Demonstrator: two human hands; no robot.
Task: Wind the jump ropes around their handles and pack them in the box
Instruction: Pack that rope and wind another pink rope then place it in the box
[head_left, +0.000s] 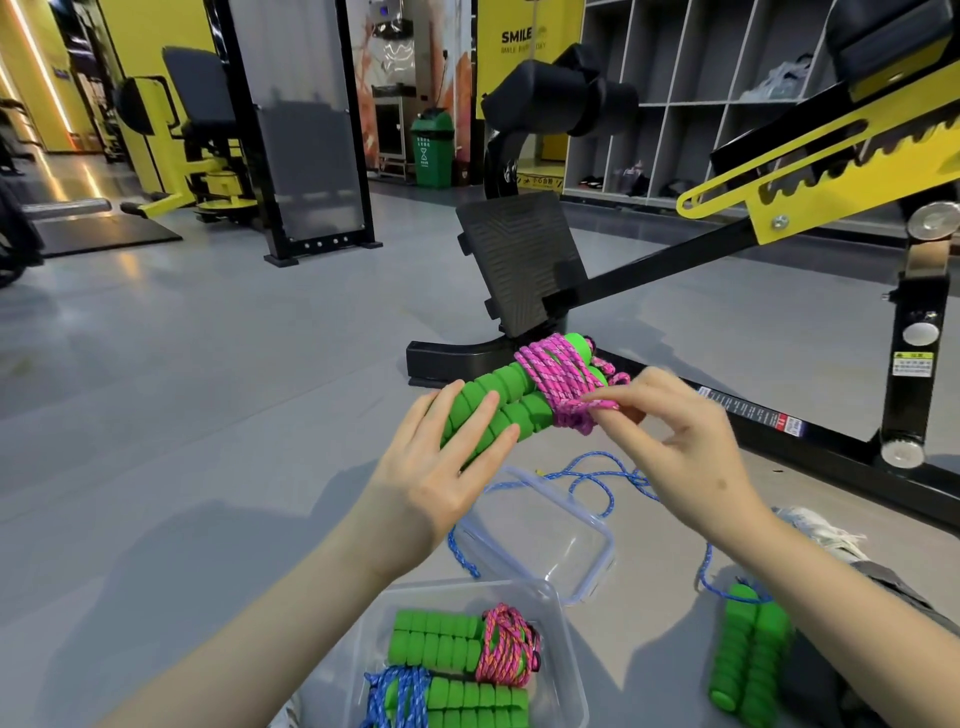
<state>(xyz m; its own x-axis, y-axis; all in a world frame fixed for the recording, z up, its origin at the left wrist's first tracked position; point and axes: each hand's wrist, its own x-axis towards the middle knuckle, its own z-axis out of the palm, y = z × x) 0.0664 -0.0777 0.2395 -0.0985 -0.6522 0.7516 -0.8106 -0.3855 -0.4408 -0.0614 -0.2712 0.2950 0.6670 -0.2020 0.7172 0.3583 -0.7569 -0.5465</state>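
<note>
1. My left hand (441, 467) holds the green handles (498, 400), a pair lying side by side. Its fingers lie across the top, and I cannot see the thumb.
2. My right hand (691, 452) pinches a strand of the pink rope (561, 369) between thumb and forefinger, just past my left fingertips. The other fingers are loosely spread.
3. The pink rope is coiled around the far end of the handles, between my two hands.
4. Below my left wrist sits the clear box (467, 590), with a pink-wound bundle (452, 642) and a blue-wound bundle (457, 701) inside.
5. Under my right hand lies the lid (545, 535). A loose blue rope (597, 475) trails around it to the spare handles (750, 654) beneath my right forearm.
</note>
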